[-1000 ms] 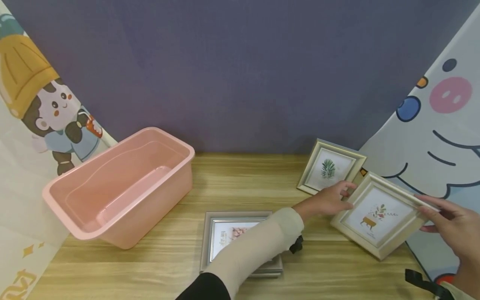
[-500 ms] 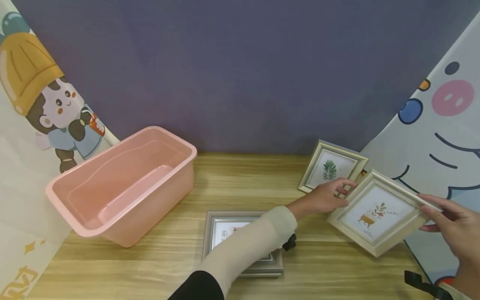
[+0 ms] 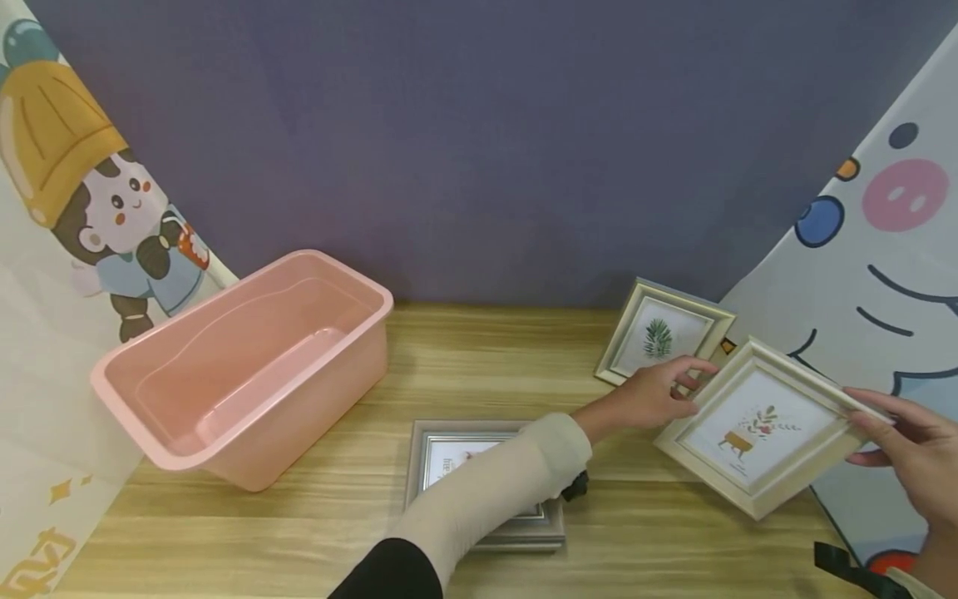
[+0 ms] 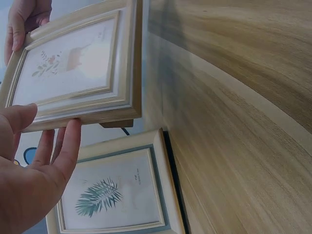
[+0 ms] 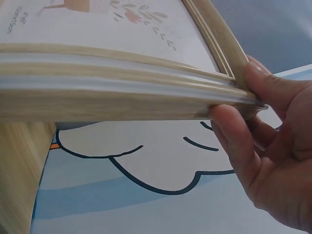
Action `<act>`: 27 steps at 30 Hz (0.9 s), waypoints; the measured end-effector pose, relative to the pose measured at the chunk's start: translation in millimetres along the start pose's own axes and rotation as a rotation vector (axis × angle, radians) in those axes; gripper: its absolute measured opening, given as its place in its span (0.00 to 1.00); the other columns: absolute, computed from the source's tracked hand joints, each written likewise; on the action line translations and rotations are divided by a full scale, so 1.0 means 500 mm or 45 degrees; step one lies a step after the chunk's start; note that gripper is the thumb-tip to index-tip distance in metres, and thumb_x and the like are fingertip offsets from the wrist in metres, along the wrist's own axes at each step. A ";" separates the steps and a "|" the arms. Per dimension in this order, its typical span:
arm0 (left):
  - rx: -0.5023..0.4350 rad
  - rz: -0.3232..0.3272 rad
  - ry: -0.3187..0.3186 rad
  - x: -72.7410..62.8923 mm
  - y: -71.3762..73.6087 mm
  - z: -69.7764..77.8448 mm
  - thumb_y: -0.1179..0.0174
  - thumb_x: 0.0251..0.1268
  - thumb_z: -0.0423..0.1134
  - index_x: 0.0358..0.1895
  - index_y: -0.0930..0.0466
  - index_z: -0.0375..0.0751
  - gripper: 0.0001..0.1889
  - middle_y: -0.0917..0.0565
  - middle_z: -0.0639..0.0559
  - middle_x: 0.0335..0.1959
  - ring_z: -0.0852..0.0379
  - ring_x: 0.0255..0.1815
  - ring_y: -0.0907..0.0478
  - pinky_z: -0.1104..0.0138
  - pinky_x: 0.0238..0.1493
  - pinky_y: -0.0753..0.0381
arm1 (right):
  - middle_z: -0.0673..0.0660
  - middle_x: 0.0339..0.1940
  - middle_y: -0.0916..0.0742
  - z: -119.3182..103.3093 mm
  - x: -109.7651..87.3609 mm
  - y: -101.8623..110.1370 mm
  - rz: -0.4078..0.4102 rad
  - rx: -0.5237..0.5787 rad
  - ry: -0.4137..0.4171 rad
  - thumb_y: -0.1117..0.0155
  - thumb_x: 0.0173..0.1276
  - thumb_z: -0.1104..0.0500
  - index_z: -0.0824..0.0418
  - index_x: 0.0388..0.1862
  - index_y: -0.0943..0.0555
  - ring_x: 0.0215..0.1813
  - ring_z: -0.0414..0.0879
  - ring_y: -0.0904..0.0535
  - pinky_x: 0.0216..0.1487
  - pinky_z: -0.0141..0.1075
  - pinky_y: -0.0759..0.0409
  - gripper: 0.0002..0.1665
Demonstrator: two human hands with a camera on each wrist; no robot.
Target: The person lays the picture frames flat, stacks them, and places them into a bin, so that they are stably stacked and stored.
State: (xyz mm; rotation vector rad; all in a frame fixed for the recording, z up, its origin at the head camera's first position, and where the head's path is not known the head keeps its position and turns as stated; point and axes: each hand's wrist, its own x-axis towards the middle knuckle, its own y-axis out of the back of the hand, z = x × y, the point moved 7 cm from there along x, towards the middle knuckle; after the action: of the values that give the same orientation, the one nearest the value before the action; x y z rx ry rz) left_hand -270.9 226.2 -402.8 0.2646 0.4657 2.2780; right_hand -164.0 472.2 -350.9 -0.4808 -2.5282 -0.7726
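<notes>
"Currently, where is each hand clamped?"
"My left hand (image 3: pixel 659 396) pinches one edge of a cream rectangular picture frame (image 3: pixel 756 428) with a plant print; my right hand (image 3: pixel 911 437) grips its right corner."
"Frame position?"
"Tilted, at the right side of the wood-grain bench (image 3: pixel 464 366), before a pale-gold rectangular leaf-print frame (image 3: pixel 659 334)."

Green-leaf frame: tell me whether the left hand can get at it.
Probably yes: the left hand is near the green-leaf frame, nothing visible between them, but it would likely have to release the held frame, which the right hand also grips.
</notes>
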 end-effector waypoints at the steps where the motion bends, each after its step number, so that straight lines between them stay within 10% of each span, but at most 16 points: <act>1: 0.012 0.004 -0.002 -0.002 0.000 0.001 0.36 0.71 0.36 0.73 0.33 0.70 0.32 0.21 0.60 0.64 0.71 0.50 0.19 0.78 0.39 0.19 | 0.27 0.46 0.16 -0.001 -0.001 0.001 0.002 0.010 0.002 0.46 0.74 0.74 0.57 0.61 0.17 0.38 0.19 0.18 0.22 0.23 0.20 0.23; 12: 0.138 0.016 -0.098 -0.009 -0.001 0.016 0.36 0.70 0.33 0.75 0.36 0.66 0.36 0.20 0.59 0.62 0.71 0.48 0.19 0.80 0.39 0.20 | 0.29 0.47 0.15 0.004 -0.011 0.005 0.048 0.047 -0.031 0.45 0.74 0.73 0.58 0.61 0.17 0.38 0.20 0.18 0.22 0.24 0.19 0.23; 27: 0.466 0.074 -0.250 -0.029 0.059 0.049 0.39 0.67 0.31 0.76 0.34 0.60 0.35 0.17 0.62 0.49 0.74 0.43 0.23 0.82 0.36 0.25 | 0.42 0.51 0.14 0.018 -0.006 -0.041 -0.142 0.484 -0.064 0.48 0.72 0.79 0.65 0.62 0.19 0.41 0.31 0.14 0.29 0.27 0.15 0.24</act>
State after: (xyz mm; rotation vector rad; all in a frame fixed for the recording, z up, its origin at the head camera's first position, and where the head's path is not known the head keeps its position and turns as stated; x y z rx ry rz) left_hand -272.1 203.0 -369.0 0.6858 0.7785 2.1826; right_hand -173.1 461.0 -367.9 -0.2345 -2.6799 -0.3037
